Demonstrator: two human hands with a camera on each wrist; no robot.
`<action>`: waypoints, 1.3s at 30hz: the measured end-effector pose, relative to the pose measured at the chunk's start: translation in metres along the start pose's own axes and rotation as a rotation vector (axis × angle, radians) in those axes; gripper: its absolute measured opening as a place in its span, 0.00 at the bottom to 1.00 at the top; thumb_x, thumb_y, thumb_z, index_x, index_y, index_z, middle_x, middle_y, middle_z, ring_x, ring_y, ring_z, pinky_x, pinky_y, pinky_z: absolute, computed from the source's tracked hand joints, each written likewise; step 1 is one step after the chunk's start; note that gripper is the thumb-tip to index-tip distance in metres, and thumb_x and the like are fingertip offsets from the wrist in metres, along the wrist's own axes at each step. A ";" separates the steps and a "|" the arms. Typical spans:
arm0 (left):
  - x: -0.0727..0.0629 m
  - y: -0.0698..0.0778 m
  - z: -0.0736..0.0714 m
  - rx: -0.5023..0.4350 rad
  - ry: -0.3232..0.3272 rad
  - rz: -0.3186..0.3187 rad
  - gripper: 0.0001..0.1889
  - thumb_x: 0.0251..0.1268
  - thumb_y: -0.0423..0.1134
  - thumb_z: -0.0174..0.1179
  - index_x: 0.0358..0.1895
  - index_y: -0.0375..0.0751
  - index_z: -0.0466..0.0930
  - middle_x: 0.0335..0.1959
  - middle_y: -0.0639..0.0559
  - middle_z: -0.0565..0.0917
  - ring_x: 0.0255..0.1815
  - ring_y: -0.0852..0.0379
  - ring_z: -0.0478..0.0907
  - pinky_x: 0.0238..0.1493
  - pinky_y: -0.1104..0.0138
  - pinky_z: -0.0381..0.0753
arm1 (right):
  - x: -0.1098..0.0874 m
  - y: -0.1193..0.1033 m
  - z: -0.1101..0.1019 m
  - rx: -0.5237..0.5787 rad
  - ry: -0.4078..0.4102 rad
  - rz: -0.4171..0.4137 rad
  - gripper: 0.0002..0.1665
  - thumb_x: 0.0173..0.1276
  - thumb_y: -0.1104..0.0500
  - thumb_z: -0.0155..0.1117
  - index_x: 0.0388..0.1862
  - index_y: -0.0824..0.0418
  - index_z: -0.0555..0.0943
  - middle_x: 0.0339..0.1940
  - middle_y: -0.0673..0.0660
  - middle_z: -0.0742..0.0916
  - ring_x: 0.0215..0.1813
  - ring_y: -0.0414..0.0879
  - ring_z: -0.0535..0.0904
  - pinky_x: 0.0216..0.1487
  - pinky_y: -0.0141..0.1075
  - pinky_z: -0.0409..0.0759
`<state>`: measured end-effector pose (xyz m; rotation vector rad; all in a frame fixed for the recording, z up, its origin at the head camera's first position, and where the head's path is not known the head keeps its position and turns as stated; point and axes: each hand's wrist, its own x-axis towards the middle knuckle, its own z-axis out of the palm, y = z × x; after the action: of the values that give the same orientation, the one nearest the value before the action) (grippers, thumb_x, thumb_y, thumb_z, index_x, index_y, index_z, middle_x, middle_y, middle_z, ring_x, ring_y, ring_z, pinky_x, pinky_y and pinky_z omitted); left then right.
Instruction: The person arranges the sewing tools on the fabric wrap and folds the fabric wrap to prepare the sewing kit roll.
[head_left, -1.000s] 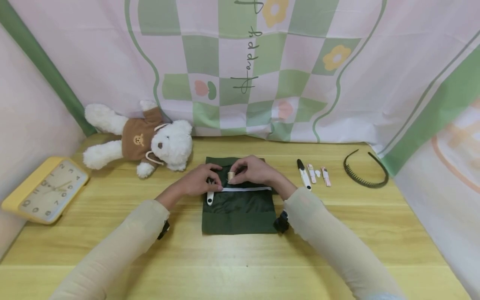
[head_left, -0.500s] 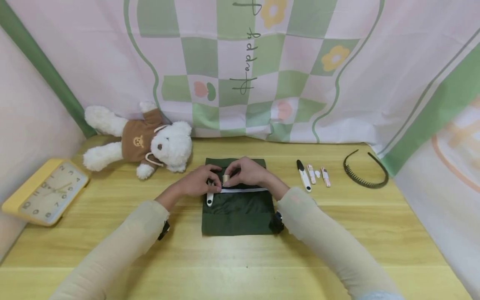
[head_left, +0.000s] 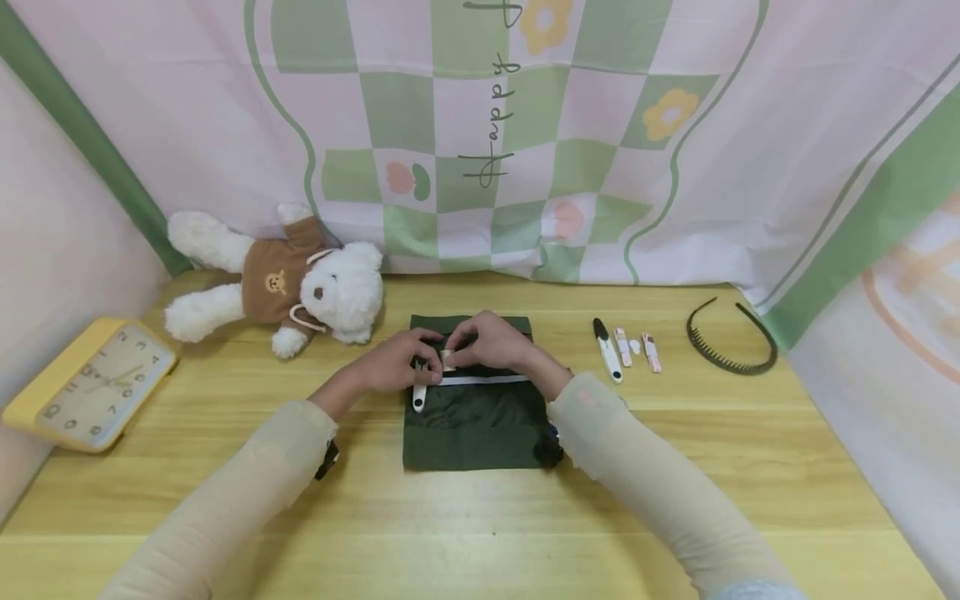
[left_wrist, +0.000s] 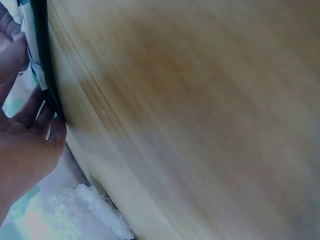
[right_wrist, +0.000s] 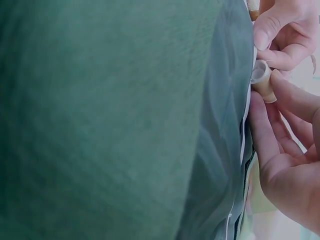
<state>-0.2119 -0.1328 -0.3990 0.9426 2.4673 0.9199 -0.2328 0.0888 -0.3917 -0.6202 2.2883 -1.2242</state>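
Note:
A dark green cloth pouch (head_left: 476, 448) lies spread on the table, a white elastic strip (head_left: 487, 380) running across it. My right hand (head_left: 491, 343) pinches a small beige spool of thread (right_wrist: 263, 82) between thumb and fingers, just behind the strip. Beside it my left hand (head_left: 396, 360) pinches the strip at the pouch's left part; in the right wrist view its thumb and forefinger meet at the strip's edge. A white-handled tool (head_left: 419, 398) with a black dot sticks out below the left fingers, its upper part hidden.
Right of the pouch lie a black-and-white tool (head_left: 608, 350), two pink-patterned strips (head_left: 622, 347), a small white piece (head_left: 635, 347) and a toothed headband (head_left: 731, 358). On the left are a white plush toy (head_left: 273, 279) and a yellow clock (head_left: 93, 379). A curtain (head_left: 480, 225) hangs behind.
My right hand has moved a little left with the spool, closer to the left hand, and the spool sits lower against the strip. The left hand stays almost still.

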 end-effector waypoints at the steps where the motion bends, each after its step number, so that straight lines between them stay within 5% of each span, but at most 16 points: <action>1: 0.000 0.000 0.000 0.000 -0.001 0.001 0.05 0.73 0.36 0.63 0.37 0.43 0.88 0.72 0.33 0.68 0.76 0.37 0.60 0.70 0.46 0.66 | 0.000 0.000 0.000 -0.001 0.004 0.003 0.06 0.69 0.60 0.72 0.42 0.61 0.89 0.38 0.54 0.89 0.42 0.49 0.83 0.45 0.41 0.81; 14: 0.000 0.002 -0.001 -0.014 0.002 -0.061 0.07 0.75 0.36 0.61 0.36 0.42 0.85 0.74 0.34 0.66 0.75 0.38 0.62 0.69 0.48 0.69 | -0.001 0.003 0.000 0.042 -0.005 -0.029 0.05 0.65 0.63 0.75 0.36 0.64 0.87 0.34 0.56 0.88 0.37 0.49 0.83 0.43 0.38 0.81; 21: 0.001 0.001 0.000 -0.008 0.007 -0.045 0.07 0.75 0.35 0.61 0.35 0.41 0.83 0.73 0.33 0.67 0.74 0.37 0.64 0.68 0.48 0.69 | -0.001 0.002 -0.002 0.060 -0.057 -0.083 0.04 0.68 0.64 0.72 0.38 0.65 0.87 0.37 0.56 0.88 0.38 0.48 0.83 0.43 0.38 0.81; 39: 0.001 0.000 0.000 -0.042 -0.012 -0.033 0.07 0.76 0.37 0.59 0.37 0.40 0.82 0.73 0.32 0.65 0.75 0.37 0.61 0.70 0.47 0.67 | 0.001 0.006 -0.004 0.113 -0.083 0.006 0.08 0.74 0.62 0.66 0.41 0.66 0.88 0.41 0.58 0.88 0.42 0.51 0.87 0.48 0.43 0.85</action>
<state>-0.2123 -0.1324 -0.3989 0.8886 2.4368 0.9488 -0.2366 0.0941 -0.3949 -0.6105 2.1354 -1.2908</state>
